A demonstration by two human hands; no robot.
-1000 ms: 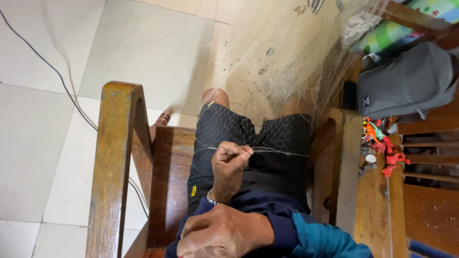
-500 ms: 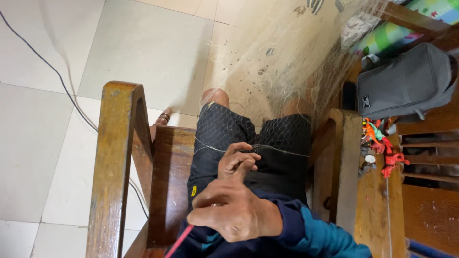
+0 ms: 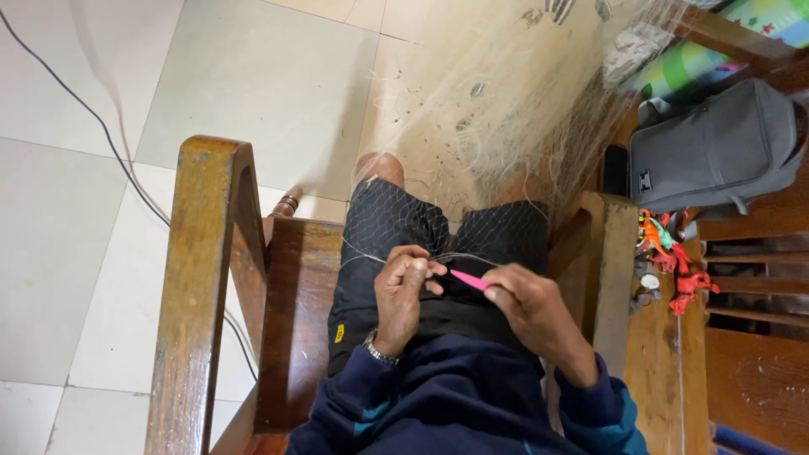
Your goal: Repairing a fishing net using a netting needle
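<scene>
Head view looks down on a person seated in a wooden chair (image 3: 202,278), with a pale fishing net (image 3: 506,109) draped over the lap and spreading out across the tiled floor (image 3: 253,76). The left hand (image 3: 403,293) rests on the dark shorts (image 3: 404,227), its grip pinched together on a strand of the net at the fingertips. The right hand (image 3: 533,310) sits just beside it, its grip clamped on a slim pink netting needle (image 3: 468,280) whose tip points toward the left hand's fingers and nearly touches them. A wristwatch (image 3: 377,350) shows at the left wrist, above a dark blue sleeve (image 3: 455,404).

A black cable (image 3: 101,126) runs over the floor to the left of the chair. To the right, a grey backpack (image 3: 716,152) leans against wooden furniture, and small orange and red plastic toys (image 3: 674,261) lie on a wooden ledge (image 3: 666,362) near the chair's right armrest (image 3: 613,270).
</scene>
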